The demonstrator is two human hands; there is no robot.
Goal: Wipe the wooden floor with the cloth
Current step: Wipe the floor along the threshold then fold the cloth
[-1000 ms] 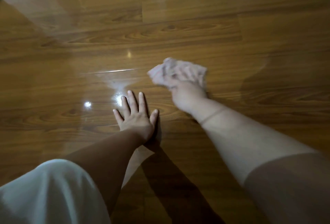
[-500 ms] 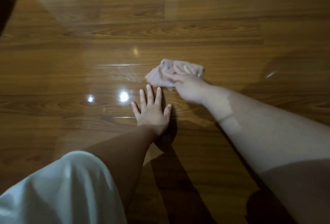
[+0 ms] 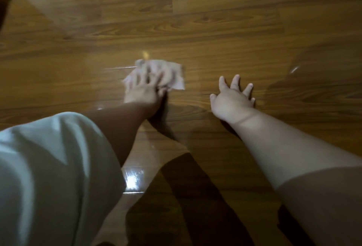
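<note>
Now left hand [image 3: 143, 94] spread, pressing cloth [image 3: 175, 78]; right hand [image 3: 232, 101] splayed on floor [image 3: 225, 36]

- The wooden floor [image 3: 215, 30] is a warm honey-brown. Darker brown grain runs across the planks in long streaks and oval, knot-like swirls, and thin dark seams mark where the planks meet.
- The cloth [image 3: 176, 77] is pale, whitish with a faint pink tint. Its folds show as greyish streaks, and blur hides any print.
- The sleeve [image 3: 49, 167] is plain white, with a cool grey-green cast in its creases.
- A glare patch [image 3: 131, 180] on the floor is bright white, and fainter pale bands of sheen lie further up.
- The arm shadows [image 3: 195, 196] on the floor are very dark brown, nearly black.
</note>
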